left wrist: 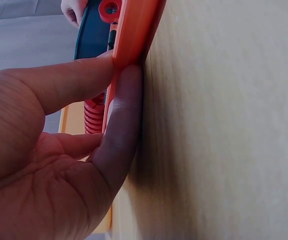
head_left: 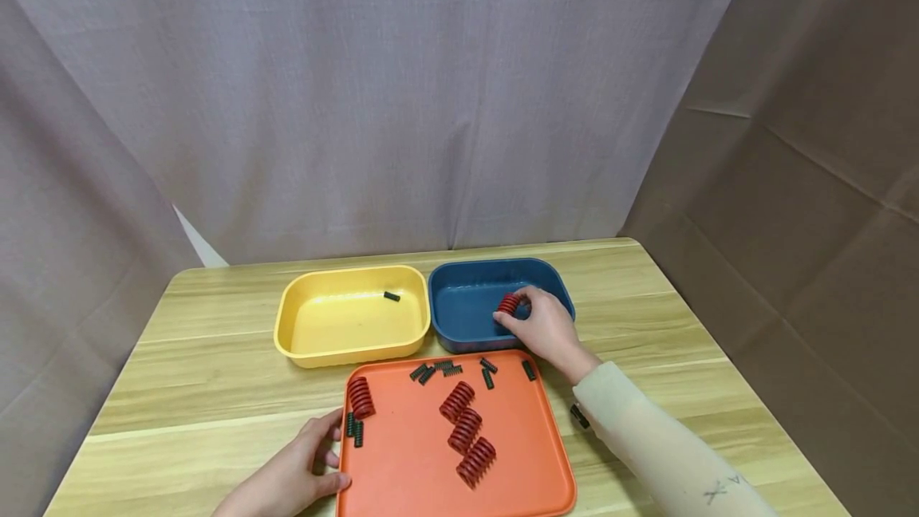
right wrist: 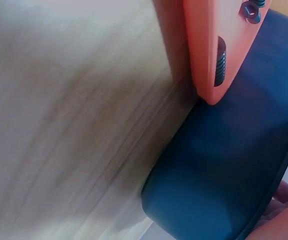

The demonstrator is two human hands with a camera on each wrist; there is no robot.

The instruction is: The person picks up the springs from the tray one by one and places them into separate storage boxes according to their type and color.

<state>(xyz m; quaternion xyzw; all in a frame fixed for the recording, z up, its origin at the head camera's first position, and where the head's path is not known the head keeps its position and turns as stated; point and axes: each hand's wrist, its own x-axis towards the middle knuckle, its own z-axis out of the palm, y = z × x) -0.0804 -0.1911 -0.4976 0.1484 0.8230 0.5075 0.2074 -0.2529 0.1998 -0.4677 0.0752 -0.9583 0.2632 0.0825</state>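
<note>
At the lower left of the head view, the left hand point(head_left: 296, 463) pinches the left edge of the orange tray point(head_left: 402, 469) between thumb and fingers. The yellow bin point(head_left: 333, 329), left of centre, holds one small dark coil spring point(head_left: 391, 296). Four red coil springs point(head_left: 465, 431) lie on the tray, lower centre. Right of centre, the right hand point(head_left: 547, 329) pinches another red spring point(head_left: 508, 304) within the blue bin's point(head_left: 455, 313) outline, apparently placing it; next, those fingers likely need to part.

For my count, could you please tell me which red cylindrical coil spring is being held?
The red coil spring pinched in the right hand; the four others visible lie on the orange rectangular tray.
</note>
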